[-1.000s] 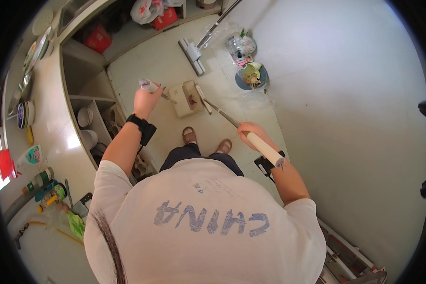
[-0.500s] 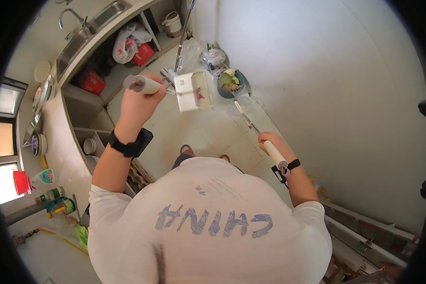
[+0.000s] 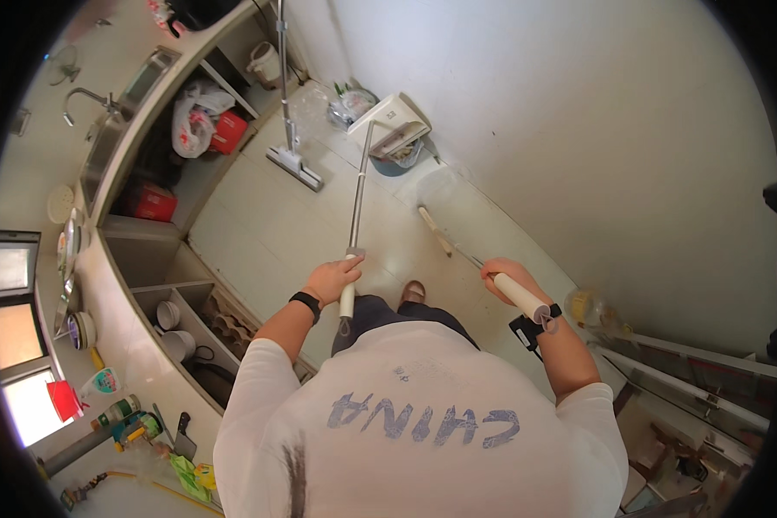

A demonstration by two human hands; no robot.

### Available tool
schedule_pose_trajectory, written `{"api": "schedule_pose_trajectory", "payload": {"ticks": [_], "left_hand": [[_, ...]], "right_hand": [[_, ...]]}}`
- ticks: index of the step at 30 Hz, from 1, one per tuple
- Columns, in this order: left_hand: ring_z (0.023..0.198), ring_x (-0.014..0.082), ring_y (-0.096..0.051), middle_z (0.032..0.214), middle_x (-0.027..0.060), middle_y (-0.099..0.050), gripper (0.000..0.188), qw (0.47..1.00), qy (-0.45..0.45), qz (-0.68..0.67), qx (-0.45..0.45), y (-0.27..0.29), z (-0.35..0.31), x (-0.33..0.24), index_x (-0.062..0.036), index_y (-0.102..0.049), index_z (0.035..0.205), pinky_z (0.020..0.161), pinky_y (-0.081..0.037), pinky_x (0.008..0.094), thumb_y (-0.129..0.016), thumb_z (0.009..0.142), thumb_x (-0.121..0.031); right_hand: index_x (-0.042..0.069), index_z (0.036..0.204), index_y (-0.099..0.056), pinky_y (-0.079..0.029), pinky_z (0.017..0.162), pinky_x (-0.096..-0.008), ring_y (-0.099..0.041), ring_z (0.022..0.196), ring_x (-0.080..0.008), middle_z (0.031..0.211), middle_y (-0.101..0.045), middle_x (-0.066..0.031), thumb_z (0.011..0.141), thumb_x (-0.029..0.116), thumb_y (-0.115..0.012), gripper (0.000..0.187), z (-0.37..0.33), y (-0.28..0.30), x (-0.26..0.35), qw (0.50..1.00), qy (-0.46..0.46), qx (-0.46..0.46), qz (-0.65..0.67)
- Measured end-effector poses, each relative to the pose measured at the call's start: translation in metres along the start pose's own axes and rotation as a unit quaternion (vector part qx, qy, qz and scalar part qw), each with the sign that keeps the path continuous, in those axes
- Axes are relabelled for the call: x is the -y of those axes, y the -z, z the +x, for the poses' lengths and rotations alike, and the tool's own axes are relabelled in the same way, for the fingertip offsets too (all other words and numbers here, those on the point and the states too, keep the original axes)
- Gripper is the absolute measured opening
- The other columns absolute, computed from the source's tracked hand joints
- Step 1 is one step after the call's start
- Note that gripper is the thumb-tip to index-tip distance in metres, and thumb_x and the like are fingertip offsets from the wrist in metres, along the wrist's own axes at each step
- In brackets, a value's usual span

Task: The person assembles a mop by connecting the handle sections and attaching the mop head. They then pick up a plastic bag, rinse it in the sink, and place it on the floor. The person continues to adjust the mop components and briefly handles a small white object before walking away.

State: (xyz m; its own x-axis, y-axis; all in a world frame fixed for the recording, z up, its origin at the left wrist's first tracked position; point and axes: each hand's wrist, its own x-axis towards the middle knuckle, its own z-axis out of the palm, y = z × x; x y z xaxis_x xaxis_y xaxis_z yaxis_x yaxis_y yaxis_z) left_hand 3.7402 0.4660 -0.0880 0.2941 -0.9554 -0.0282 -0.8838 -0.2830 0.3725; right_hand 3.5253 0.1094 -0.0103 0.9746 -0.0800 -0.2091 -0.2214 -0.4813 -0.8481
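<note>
My left hand (image 3: 330, 281) is closed around the pale grip of a long-handled dustpan. Beyond it the metal shaft runs up to the white dustpan (image 3: 392, 116), which is tipped over a blue-grey bin (image 3: 394, 167) by the wall. The pan hides most of the bin; some scraps show under its lip. At the right, my right hand (image 3: 511, 278) is wrapped round the handle of a broom (image 3: 434, 228). The broom's narrow pale head hangs low, near the floor at the wall, with its bristles hard to make out.
A flat mop (image 3: 295, 167) stands left of the dustpan. Clear plastic bags with greens (image 3: 354, 102) lie in the corner. Open cabinets (image 3: 168, 259) under the counter line the left, with a sink (image 3: 129, 104). A cleaver (image 3: 184, 434) lies on the counter; a rack (image 3: 682, 388) stands lower right.
My left hand has come down and back, and the dustpan has swung away from me to tilt over the bin. The broom stays in my right hand. My view has shifted.
</note>
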Motion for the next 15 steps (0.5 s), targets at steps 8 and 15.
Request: {"api": "schedule_pose_trajectory", "payload": {"ticks": [8, 15], "left_hand": [[0.089, 0.0293, -0.065, 0.120, 0.0040, -0.060, 0.016, 0.999, -0.039, -0.003, -0.028, -0.015, 0.007, 0.017, -0.0129, -0.058, 0.096, 0.073, -0.054, 0.0390, -0.060, 0.080, -0.014], [0.084, 0.0267, -0.065, 0.114, 0.0002, -0.060, 0.027, 0.998, -0.015, 0.033, -0.045, 0.053, 0.034, -0.010, -0.0142, -0.058, 0.099, 0.070, -0.053, 0.0371, -0.065, 0.073, -0.009]], "right_hand": [[0.009, 0.080, -0.059, -0.037, 0.052, -0.0239, -0.045, 0.058, -0.0076, 0.068, -0.049, 0.0025, 0.082, 0.006, -0.060, 0.003, -0.004, -0.006, -0.011, 0.999, -0.043, 0.016, 0.026], [0.009, 0.080, -0.060, -0.041, 0.058, -0.0258, -0.052, 0.066, -0.0121, 0.074, -0.053, -0.0010, 0.079, 0.008, -0.059, 0.002, -0.008, -0.001, 0.025, 0.996, -0.047, 0.009, 0.072]]}}
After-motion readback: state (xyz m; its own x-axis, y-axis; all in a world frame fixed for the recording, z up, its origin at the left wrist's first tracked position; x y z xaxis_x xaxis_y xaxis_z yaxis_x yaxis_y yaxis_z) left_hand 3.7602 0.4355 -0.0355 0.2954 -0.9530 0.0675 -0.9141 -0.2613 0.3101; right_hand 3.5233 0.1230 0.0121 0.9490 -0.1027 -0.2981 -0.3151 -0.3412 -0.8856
